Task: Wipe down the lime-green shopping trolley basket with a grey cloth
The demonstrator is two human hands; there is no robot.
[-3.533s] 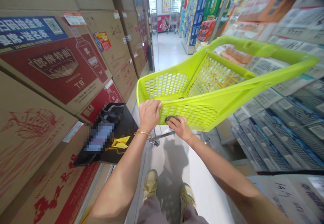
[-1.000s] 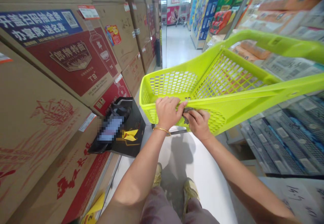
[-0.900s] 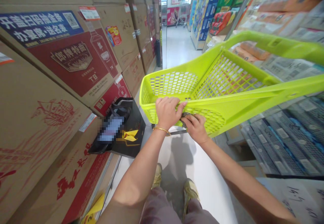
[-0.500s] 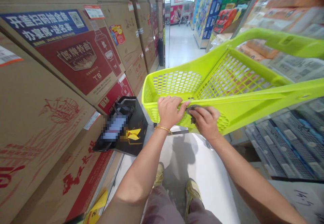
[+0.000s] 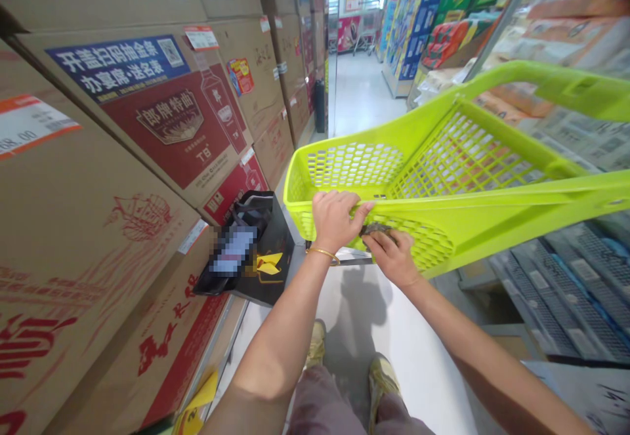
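The left hand (image 5: 335, 220) is clamped over the near rim of the green basket (image 5: 443, 179). Just right of it, the right hand (image 5: 394, 256) presses what looks like a dark cloth (image 5: 375, 229) against the mesh wall below the rim; the basket's long axis runs away rightward.

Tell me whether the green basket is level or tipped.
Tipped: the green basket slants, its near rim gripped by the left hand.

Left hand (image 5: 336, 218) grips basket (image 5: 443, 179) rim; right hand (image 5: 392, 256), at its 4 o'clock, presses cloth (image 5: 375, 229) on mesh.
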